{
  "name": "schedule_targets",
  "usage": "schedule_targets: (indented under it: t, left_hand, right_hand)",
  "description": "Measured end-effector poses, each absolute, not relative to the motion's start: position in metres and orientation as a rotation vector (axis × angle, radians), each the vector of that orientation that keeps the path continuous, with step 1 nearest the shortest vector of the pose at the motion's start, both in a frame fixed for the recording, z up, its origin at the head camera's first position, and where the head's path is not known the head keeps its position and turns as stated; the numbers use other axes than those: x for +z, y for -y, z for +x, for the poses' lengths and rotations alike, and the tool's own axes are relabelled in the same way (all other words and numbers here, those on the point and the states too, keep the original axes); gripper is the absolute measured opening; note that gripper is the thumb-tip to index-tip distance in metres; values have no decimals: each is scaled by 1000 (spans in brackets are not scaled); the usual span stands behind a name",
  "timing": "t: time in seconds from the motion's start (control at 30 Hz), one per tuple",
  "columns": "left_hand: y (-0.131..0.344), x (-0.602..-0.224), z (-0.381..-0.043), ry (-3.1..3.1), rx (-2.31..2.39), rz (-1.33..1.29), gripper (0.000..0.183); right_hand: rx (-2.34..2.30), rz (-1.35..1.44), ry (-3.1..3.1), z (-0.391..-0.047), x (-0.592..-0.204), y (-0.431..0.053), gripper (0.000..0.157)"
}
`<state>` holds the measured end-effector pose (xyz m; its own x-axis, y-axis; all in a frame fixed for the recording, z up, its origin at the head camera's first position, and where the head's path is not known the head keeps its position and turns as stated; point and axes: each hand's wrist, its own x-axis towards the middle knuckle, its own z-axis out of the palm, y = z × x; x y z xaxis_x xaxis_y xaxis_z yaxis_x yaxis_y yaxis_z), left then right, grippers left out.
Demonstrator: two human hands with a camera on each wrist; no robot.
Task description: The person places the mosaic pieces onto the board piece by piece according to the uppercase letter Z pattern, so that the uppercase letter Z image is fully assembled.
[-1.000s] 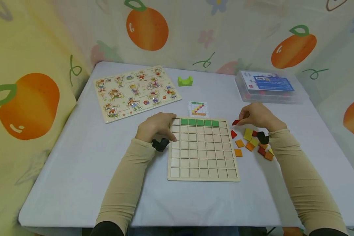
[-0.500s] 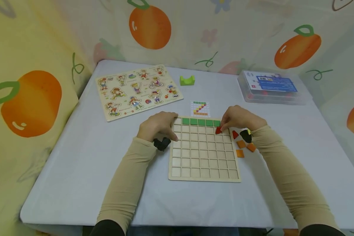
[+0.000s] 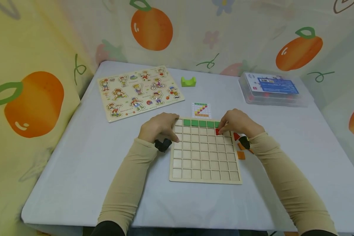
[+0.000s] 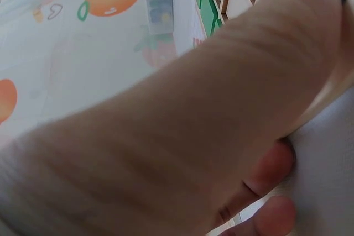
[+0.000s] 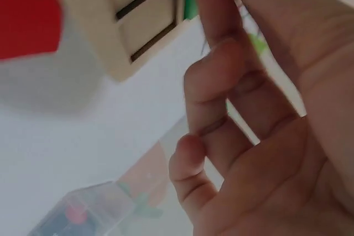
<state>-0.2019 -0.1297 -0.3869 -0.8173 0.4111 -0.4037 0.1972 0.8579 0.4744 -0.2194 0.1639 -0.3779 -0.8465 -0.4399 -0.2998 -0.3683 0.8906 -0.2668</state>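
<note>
A wooden grid board (image 3: 191, 164) lies on the white table, with several green tiles (image 3: 202, 124) in its far row. My left hand (image 3: 157, 127) holds the board's left edge near the far corner; in the left wrist view the thumb (image 4: 221, 70) reaches onto the board. Over the second row, below the right end of the green tiles, my right hand (image 3: 239, 122) pinches a small red tile (image 3: 217, 131). Its fingertips partly hide the tile. In the right wrist view another red tile (image 5: 25, 15) shows close up beside the board.
Right of the board lie a loose red tile (image 3: 236, 136) and orange tiles (image 3: 241, 155), partly hidden by the right wrist. Behind it rests a pattern card (image 3: 201, 110). Farther back are a figure puzzle board (image 3: 138, 95), a green block (image 3: 188, 82) and a clear plastic box (image 3: 272, 89).
My right hand has carried the red tile leftward from beside the board to the second row, where the tile has turned flatter. My left hand stays on the board's edge.
</note>
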Motion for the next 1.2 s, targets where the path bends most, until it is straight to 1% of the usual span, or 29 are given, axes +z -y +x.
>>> schedule_targets:
  t: [0.17, 0.23, 0.3, 0.43, 0.57, 0.67, 0.73, 0.83, 1.07, 1.2]
  left_hand:
    - [129, -387, -202, -2526, 563, 449, 76]
    - [128, -387, -201, -2522, 572, 445, 73]
    - [129, -386, -201, -2521, 577, 440, 71]
    - [129, -387, -200, -2513, 580, 429, 65]
    - [129, -387, -200, -2523, 560, 432, 71]
    - [128, -387, -201, -2528, 541, 442, 81]
    - [128, -387, -201, -2528, 531, 450, 87]
    - [128, -387, -200, -2527, 532, 453, 94]
    - [128, -386, -200, -2520, 575, 447, 90]
    - [128, -388, -201, -2521, 571, 447, 94]
  right_hand:
    - [-270, -652, -2752, -213, -374, -170, 13]
    - [-239, -662, -2791, -212, -370, -175, 14]
    - [-196, -624, -2824, -211, -366, -183, 16]
    - [-98, -443, -2830, -211, -359, -205, 21]
    - [-25, -220, -2802, -212, -359, -231, 24]
    - [-58, -61, -2752, -211, -362, -247, 28]
    - [-113, -11, -2716, -211, -365, -255, 31]
    - [-176, -11, -2680, -211, -367, -262, 32]
    - [-213, -49, -2630, -211, -366, -264, 35]
    - [-236, -93, -2642, -212, -368, -263, 29]
